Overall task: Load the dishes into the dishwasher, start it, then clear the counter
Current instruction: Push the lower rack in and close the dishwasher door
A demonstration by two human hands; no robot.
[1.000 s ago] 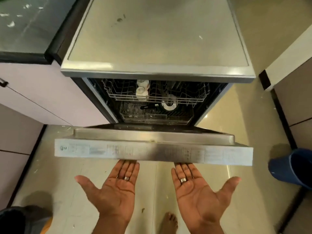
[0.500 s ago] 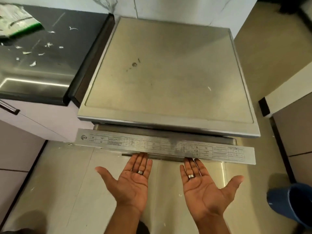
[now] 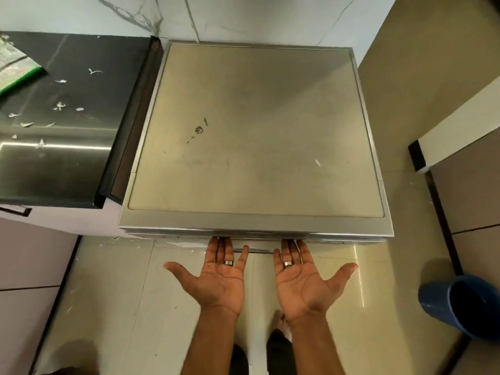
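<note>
Pressing palms-up, the left hand (image 3: 220, 280) and right hand (image 3: 304, 280) (both spread, gripping nothing) have swung the dishwasher door (image 3: 254, 235) shut at lower centre; starting comes next.

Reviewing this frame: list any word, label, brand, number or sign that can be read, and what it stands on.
None can be read.
packet on the black counter: green and white printing, too blurred to read.
dishwasher: its top is bare apart from dark smudges; the door's front strip is seen edge-on, no text legible.
rings on the left hand and right hand: no marking visible.
blue bucket: no label visible.
</note>
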